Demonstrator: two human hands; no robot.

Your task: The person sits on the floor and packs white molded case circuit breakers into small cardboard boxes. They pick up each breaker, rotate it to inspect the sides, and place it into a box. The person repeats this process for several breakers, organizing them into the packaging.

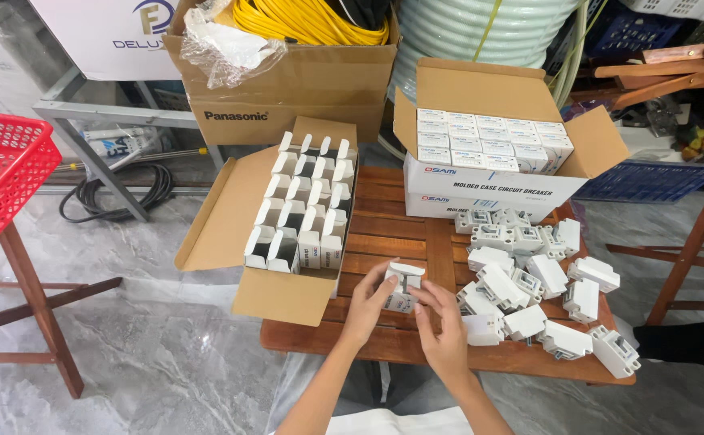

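Over the front of a small wooden table (384, 234), my left hand (365, 308) and my right hand (442, 328) both hold one small white carton (402, 287) with its top flap open. Just right of my hands lies a heap of loose white circuit breakers (533, 278). To the left, a cardboard box (279, 225) hangs over the table's edge, filled with several open small white cartons (307, 205). At the back of the table stands a white box (489, 153) with its flaps open, packed with rows of closed small cartons.
A red plastic basket (2, 173) on a wooden stand is at far left. Behind the table are a cardboard box of yellow cable (303, 80), coiled pale hose (481, 32), a metal frame (118, 121) and a black cable on the marble floor. A wooden stand (690, 234) is at right.
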